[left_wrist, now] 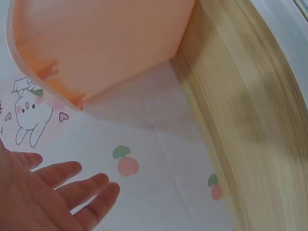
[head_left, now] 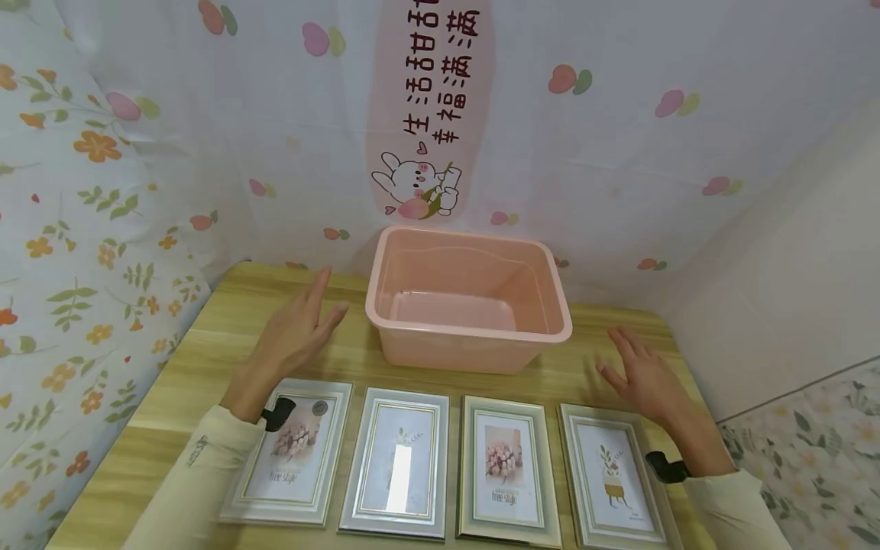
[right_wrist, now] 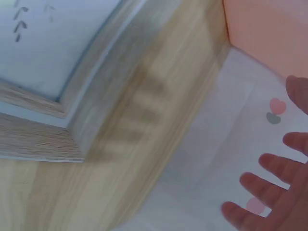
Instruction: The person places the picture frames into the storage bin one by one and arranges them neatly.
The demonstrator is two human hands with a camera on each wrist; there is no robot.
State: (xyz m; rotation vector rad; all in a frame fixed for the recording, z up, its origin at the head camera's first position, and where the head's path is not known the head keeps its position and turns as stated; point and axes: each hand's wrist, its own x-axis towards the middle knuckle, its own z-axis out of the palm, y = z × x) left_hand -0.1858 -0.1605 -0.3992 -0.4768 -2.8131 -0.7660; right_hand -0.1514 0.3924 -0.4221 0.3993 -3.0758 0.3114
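The left hand (head_left: 292, 332) is open with flat fingers, holding nothing, at 9 o'clock from the pink tub (head_left: 468, 299). The right hand (head_left: 642, 374) is open too, at 4 o'clock from it. The tub sits on the counter (head_left: 206, 336), behind four picture frames (head_left: 399, 458).

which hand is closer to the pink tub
Left. The left hand hovers just off the tub's left side; the right hand is farther off, to its right, over the table.
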